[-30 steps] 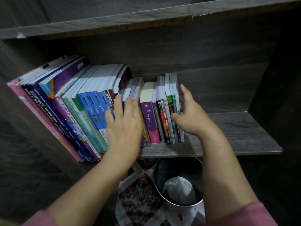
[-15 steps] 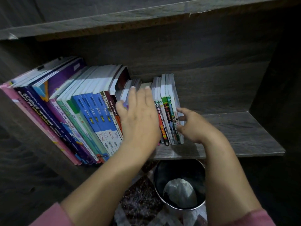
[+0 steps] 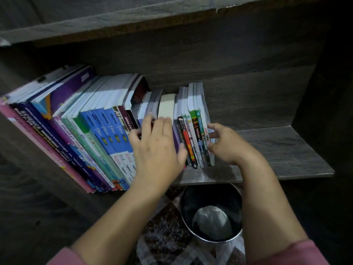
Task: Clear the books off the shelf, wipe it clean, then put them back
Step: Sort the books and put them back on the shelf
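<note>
Wood-grain grey boards make up the shelf [image 3: 277, 150], and the books [image 3: 91, 131] are all on it. They fill the left and middle of the shelf, with their spines facing out. The big ones at the left end of the shelf lean over to the left. The thin small books [image 3: 196, 131] in the middle of the shelf stand up almost straight. The right part of the shelf is bare wood.

The left hand [image 3: 158, 148] lies flat on the spines in the middle of the shelf. Its grip is wide and loose, with straight fingers, and it holds nothing. The right hand [image 3: 227, 146] is at the right side of the last thin book. Its fingers are bent and touch that book. I cannot tell if its grip has hold of the book or just rests on it.

Under the front edge of the shelf, down on the floor, stands a dark bucket [image 3: 215, 241] with a shiny rim. Inside the bucket sits a crumpled whitish cloth [image 3: 210, 222]. A patterned mat [image 3: 164, 226] lies under the shelf too, right beside the bucket.
</note>
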`<state>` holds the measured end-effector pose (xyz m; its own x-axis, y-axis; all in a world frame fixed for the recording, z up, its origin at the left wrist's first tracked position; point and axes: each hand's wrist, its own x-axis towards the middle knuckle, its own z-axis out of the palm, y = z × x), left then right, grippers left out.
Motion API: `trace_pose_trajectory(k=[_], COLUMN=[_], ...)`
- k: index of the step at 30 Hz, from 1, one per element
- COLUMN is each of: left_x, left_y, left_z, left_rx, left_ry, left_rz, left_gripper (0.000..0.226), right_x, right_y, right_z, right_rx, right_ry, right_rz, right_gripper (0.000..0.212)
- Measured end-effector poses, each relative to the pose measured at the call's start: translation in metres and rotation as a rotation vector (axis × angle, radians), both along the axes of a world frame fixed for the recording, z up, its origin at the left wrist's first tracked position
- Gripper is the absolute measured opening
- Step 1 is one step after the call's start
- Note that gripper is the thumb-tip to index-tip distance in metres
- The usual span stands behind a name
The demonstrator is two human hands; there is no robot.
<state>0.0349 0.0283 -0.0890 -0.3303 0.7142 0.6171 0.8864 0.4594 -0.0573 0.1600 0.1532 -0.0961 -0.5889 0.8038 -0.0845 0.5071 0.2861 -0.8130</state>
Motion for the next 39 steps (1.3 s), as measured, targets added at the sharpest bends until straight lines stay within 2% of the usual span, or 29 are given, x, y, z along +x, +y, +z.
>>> trace_pose_trajectory(k=[2,5,6,8,11,13,17,22,25,27,29,31,34,36,37,39], left_x=[0.009,0.03,0.036,0.043,0.041,0.04,0.038,0.051,0.06,0.062,0.063,0.064,0.065,0.063,0.061,0.055], left_y=[-0.011,-0.021,-0.022,-0.021,-0.019,-0.018,-0.03,-0.046,-0.036,-0.022,-0.005,0.015,0.051,0.068,0.075,0.081], left_z=[-0.008,-0.02,-0.02,-0.011,0.01,0.019,0.042,0.075,0.076,0.075,0.076,0.076,0.067,0.054,0.046,0.032], left_rx=[0.187,0.33,0.321,0.246,0.162,0.098,-0.067,-0.269,-0.24,-0.175,-0.108,-0.038,0.032,0.031,0.02,-0.003], left_ry=[-0.032,-0.256,-0.342,-0.487,-0.583,-0.579,-0.441,-0.465,-0.493,-0.526,-0.552,-0.579,-0.606,-0.608,-0.61,-0.595], left_rz=[-0.107,-0.217,-0.172,-0.019,0.093,0.085,0.15,0.062,-0.005,-0.049,-0.078,-0.1,-0.117,-0.111,-0.1,-0.099], left_gripper=[0.03,0.027,0.031,0.059,0.08,0.078,0.067,0.059,0.06,0.06,0.059,0.058,0.055,0.055,0.055,0.052], right_x=[0.001,0.003,0.003,0.002,-0.001,-0.002,-0.003,-0.002,0.024,0.045,0.058,0.062,0.055,0.043,0.037,0.024], right_y=[0.002,0.004,0.004,0.003,0.003,0.005,0.009,0.013,0.02,0.022,0.019,0.016,0.022,0.026,0.028,0.027], right_z=[-0.002,-0.004,-0.004,-0.007,-0.012,-0.017,-0.03,-0.045,-0.028,-0.008,0.009,0.016,0.005,-0.012,-0.023,-0.043], right_rx=[-0.008,-0.013,-0.016,-0.024,-0.031,-0.067,-0.133,-0.277,-0.293,-0.13,-0.069,-0.109,-0.098,-0.132,-0.152,-0.151], right_ry=[0.021,0.048,0.054,0.055,0.055,0.063,0.09,0.204,0.114,0.001,-0.07,-0.125,-0.274,-0.289,-0.259,-0.195], right_rz=[-0.009,-0.016,-0.012,0.001,0.041,0.06,0.101,0.14,0.051,-0.01,0.007,0.079,0.154,0.133,0.127,0.101], right_gripper=[0.063,0.064,0.065,0.066,0.069,0.074,0.08,0.064,0.062,0.058,0.057,0.064,0.102,0.124,0.128,0.117])
